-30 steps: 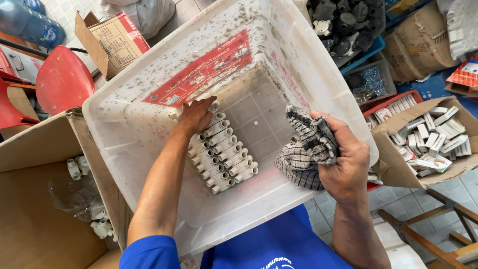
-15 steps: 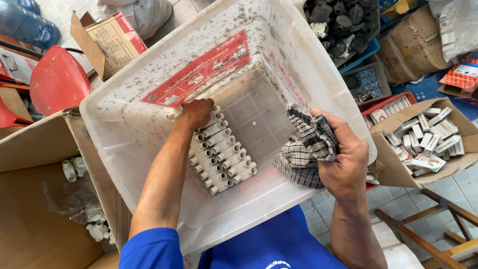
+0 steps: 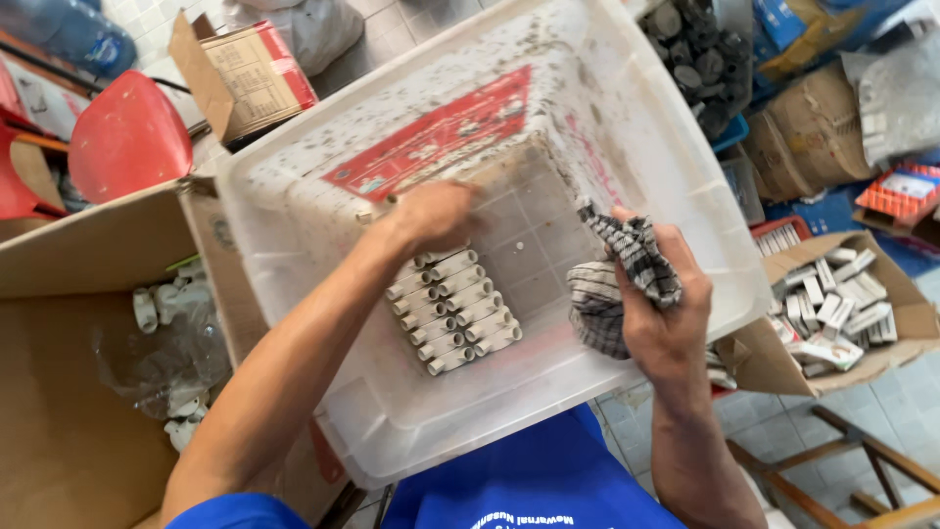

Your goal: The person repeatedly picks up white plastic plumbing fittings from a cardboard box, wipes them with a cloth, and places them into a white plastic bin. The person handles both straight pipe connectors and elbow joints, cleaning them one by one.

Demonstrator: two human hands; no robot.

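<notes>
White pipe fittings (image 3: 455, 310) sit rowed against the plastic bin's (image 3: 294, 274) left wall, where the left hand (image 3: 438, 216) has curled shut at their far end while the right hand (image 3: 666, 313) keeps gripping the checked cloth (image 3: 612, 284).

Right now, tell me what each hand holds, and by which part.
Right hand grips a bunched black-and-white checked cloth around its middle. Left hand rests on white plastic pipe fittings; any grip is hidden.

This looks like a plumbing or hardware stockroom: open cardboard boxes (image 3: 88, 392) of white pipe fittings (image 3: 166, 304), a box of small white packets (image 3: 832, 304), a bin of dark fittings (image 3: 700, 59) and a tiled floor (image 3: 911, 392) crowded with cartons.
</notes>
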